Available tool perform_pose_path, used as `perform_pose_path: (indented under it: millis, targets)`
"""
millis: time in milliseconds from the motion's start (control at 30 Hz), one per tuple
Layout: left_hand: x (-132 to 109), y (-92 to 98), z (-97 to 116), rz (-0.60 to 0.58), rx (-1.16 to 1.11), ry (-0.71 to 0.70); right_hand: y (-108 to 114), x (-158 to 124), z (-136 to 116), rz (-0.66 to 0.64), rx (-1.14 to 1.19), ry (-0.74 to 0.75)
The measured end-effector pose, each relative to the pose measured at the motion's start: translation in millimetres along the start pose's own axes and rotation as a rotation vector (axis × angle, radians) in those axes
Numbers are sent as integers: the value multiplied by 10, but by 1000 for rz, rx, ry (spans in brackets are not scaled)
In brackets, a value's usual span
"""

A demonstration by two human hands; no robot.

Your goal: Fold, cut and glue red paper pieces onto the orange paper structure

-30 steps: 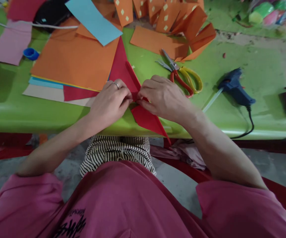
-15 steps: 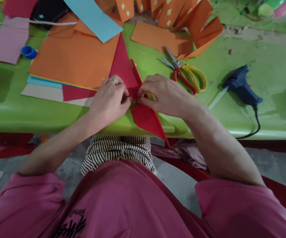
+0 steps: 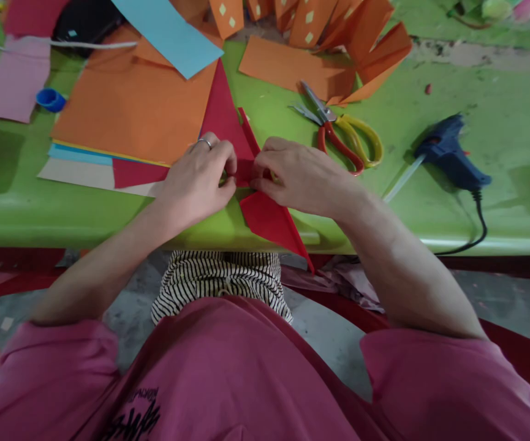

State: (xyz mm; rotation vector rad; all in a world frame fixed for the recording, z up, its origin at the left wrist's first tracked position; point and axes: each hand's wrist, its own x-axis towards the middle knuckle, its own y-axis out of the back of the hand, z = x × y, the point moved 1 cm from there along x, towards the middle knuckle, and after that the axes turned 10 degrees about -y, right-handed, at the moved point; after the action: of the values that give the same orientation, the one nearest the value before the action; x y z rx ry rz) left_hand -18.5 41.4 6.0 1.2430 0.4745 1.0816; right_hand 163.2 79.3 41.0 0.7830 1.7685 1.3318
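Observation:
A folded red paper piece [image 3: 267,217] with pointed ends lies in front of me, its lower tip reaching past the table's front edge. My right hand [image 3: 292,174] pinches its middle, fingertips closed on the paper near a narrow folded strip. On the left side of that same paper, my left hand [image 3: 204,171], wearing a ring, has thumb and fingers curled together against the red sheet. The fingers cover the spot between the hands. Scissors [image 3: 338,131] with one red and one yellow handle lie just beyond my right hand, blades partly apart.
A stack of orange sheets [image 3: 131,104] lies at left, with a light blue strip [image 3: 173,37] above it. Folded orange paper [image 3: 361,49] stands at the back. A blue glue gun [image 3: 453,153] with its cord rests at right. A blue cap [image 3: 51,99] sits far left.
My left hand has shifted slightly left, away from the right fingertips, widening the gap between them. My right hand stays pinched on the red paper.

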Motion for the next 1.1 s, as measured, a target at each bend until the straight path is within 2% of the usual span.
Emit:
perform_pose_path:
  millis: [100, 233, 367, 500, 833, 1000, 1100]
  targets:
    - [-39, 44, 6, -1, -8, -39, -14, 20, 10, 2, 3, -15]
    - [-171, 67, 32, -3, 36, -172, -17, 61, 36, 29, 55, 29]
    - [-297, 59, 71, -59, 110, -242, 24, 85, 6, -19, -18, 8]
    - [-332, 50, 91, -116, 163, -256, 65, 78, -41, -41, -85, 2]
    - [-284, 119, 173, -253, 241, -243, 36, 69, 3, 21, -69, 21]
    - [-294, 121, 189, -283, 323, -287, -49, 56, 56, 69, -48, 33]
    - [-303, 93, 177, -251, 373, -331, -30, 47, 41, 70, -10, 11]
